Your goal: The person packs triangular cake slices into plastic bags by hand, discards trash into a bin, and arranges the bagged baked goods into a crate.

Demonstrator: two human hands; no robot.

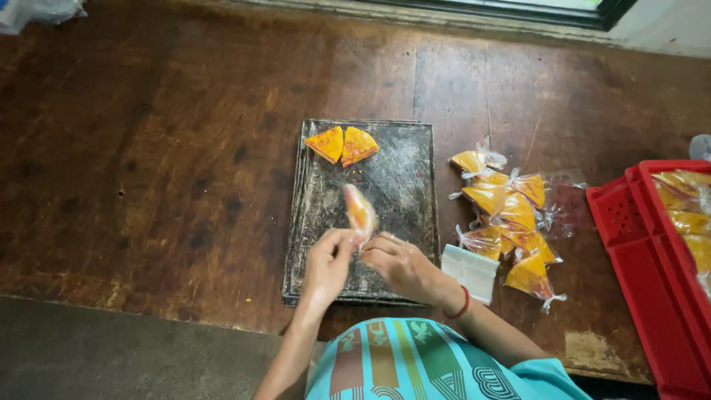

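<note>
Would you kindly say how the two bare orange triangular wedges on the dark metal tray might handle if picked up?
The two bare orange triangular wedges look thin and flat, so probably light. Their sharp edges suggest they are stiff, perhaps brittle. Lying flat on the dark metal tray, they should slide rather than roll when pushed.

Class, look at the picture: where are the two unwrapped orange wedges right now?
In the head view, the two unwrapped wedges lie side by side at the far left corner of the dark metal tray, beyond both hands.

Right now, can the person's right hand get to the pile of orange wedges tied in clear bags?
Probably yes. The right hand is busy pinching a bagged wedge, but nothing stands between it and the pile beside the dark tray.
</note>
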